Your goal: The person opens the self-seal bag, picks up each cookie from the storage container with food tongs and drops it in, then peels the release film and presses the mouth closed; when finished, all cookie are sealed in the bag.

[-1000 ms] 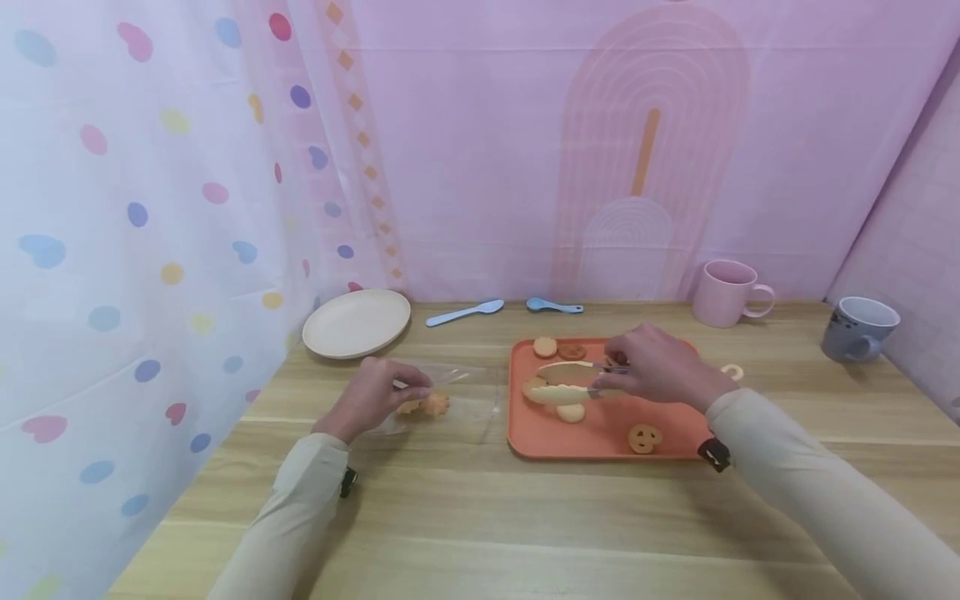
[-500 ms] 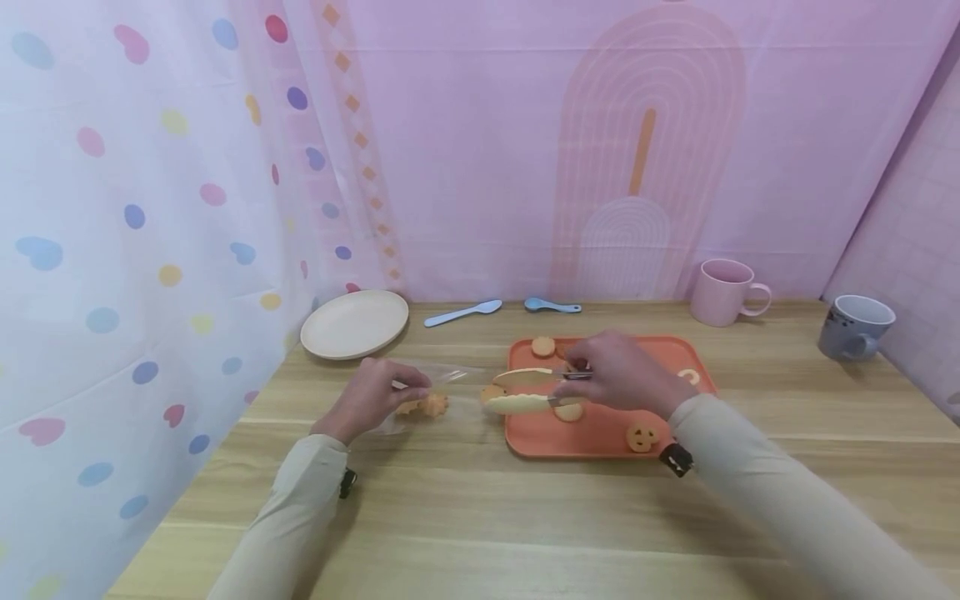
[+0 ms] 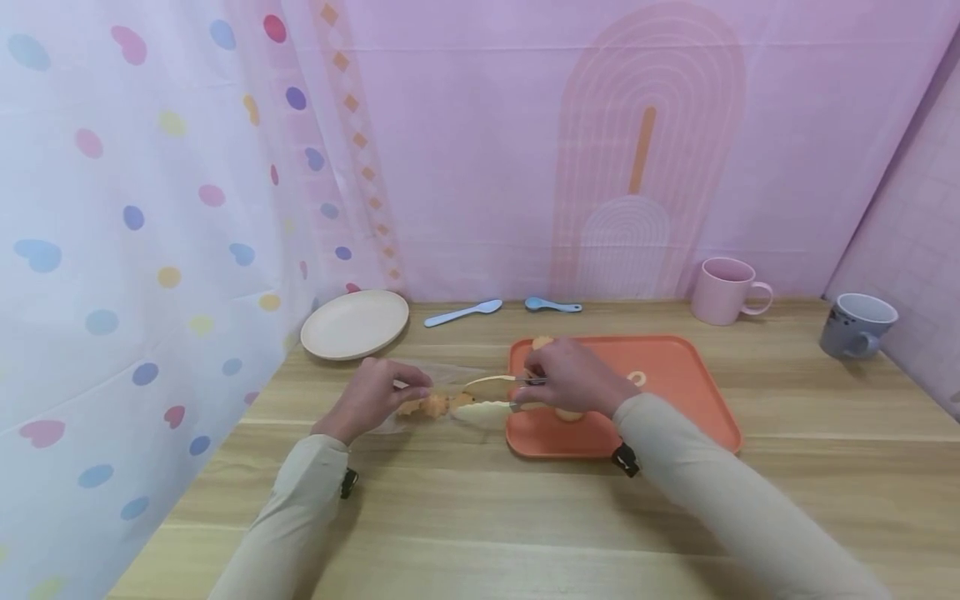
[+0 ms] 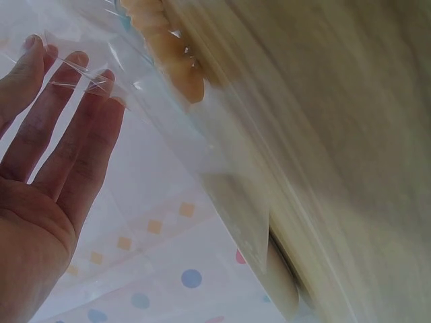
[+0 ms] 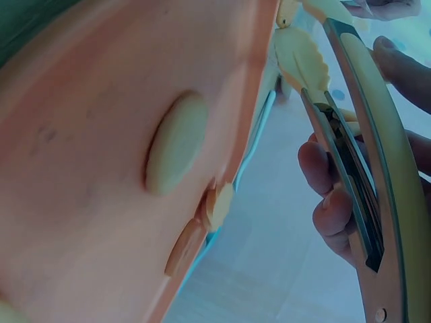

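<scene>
My left hand pinches the edge of a clear plastic bag lying on the table. Inside the bag are orange-brown cookies. With my right hand I grip metal tongs with cream scalloped tips. Between those tips sits a round tan cookie, at the bag's right-hand side beside the other cookies. Under my right hand lies the orange tray. On it are a pale oval cookie, a scalloped cookie, a brown cookie and a ring-shaped cookie. My right forearm hides part of the tray.
A cream plate stands at the back left. Behind the bag and tray lie a light blue knife and a small blue spoon. A pink mug and a grey mug stand at the back right.
My right hand has moved left with the tongs, carrying the round cookie from above the tray to the bag beside the other cookies. My left hand has stayed at the bag's edge.
</scene>
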### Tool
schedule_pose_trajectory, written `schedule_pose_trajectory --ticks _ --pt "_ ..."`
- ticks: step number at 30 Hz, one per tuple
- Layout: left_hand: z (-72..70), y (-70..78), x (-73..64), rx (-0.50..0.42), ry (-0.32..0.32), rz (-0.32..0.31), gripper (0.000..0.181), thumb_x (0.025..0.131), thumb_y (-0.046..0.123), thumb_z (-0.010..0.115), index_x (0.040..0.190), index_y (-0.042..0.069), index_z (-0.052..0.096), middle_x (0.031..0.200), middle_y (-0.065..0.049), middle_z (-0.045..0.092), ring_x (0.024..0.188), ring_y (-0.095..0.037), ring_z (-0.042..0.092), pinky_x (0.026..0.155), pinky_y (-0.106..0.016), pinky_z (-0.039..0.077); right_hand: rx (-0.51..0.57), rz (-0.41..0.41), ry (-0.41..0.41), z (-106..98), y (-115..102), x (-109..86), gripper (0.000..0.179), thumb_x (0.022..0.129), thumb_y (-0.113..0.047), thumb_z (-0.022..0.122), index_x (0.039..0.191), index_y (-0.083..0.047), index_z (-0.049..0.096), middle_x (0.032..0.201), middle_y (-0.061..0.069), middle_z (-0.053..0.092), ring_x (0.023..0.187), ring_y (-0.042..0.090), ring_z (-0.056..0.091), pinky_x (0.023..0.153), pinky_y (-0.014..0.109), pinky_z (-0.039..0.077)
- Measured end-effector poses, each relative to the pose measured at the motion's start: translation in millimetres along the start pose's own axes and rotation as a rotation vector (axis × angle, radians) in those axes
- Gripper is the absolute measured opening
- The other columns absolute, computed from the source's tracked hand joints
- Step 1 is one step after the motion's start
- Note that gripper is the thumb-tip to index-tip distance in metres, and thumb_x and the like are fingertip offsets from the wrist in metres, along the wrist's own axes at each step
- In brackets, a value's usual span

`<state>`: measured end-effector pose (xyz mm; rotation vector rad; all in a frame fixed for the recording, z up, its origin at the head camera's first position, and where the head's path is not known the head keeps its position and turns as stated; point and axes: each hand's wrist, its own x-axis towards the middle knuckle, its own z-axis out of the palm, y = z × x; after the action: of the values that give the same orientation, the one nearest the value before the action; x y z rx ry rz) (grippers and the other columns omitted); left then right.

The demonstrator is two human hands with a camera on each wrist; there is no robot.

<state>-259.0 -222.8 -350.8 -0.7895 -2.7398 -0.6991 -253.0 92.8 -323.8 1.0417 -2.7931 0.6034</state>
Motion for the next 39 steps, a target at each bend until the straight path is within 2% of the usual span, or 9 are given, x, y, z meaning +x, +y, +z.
schedule_pose_trajectory --ticks 6,10,34,39 --pt "0.5 -0.1 -0.2 -0.005 0.005 0.005 0.011 0.085 0.010 0.078 0.094 0.004 0.080 0.094 -0.009 0.080 0.093 -0.027 0.077 0.078 -0.038 0.064 -0.004 -0.004 -0.012 2.8 -2.9 6.4 0.051 0.084 -0.042 0.080 0.061 -0.015 0.043 0.054 -0.009 0.030 0.053 0.005 0.026 0.051 0.019 0.021" --pt "0.4 -0.7 1.3 -0.002 0.001 -0.001 0.011 0.085 0.011 0.078 0.094 0.005 0.080 0.095 -0.009 0.080 0.094 -0.027 0.077 0.079 -0.038 0.064 0.001 0.023 -0.023 2.2 -4.0 8.5 0.052 0.083 -0.042 0.081 0.060 -0.016 0.043 0.054 -0.009 0.029 0.052 0.005 0.025 0.050 0.020 0.021" --pt "2.7 -0.8 4.4 0.008 -0.017 0.007 0.011 0.086 0.013 0.078 0.095 0.007 0.080 0.097 -0.008 0.080 0.095 -0.025 0.077 0.079 -0.037 0.064 -0.014 0.050 -0.020 1.8 -6.7 7.3 0.051 0.082 -0.043 0.081 0.062 -0.015 0.043 0.056 -0.008 0.029 0.053 0.006 0.025 0.050 0.021 0.021" --pt "2.9 -0.9 4.3 0.008 -0.016 0.012 0.011 0.086 0.013 0.078 0.095 0.007 0.080 0.096 -0.008 0.080 0.095 -0.026 0.077 0.079 -0.036 0.064 -0.004 0.050 -0.017 -0.4 -6.9 3.1 0.049 0.083 -0.042 0.081 0.063 -0.015 0.045 0.057 -0.008 0.032 0.054 0.006 0.028 0.051 0.020 0.023"
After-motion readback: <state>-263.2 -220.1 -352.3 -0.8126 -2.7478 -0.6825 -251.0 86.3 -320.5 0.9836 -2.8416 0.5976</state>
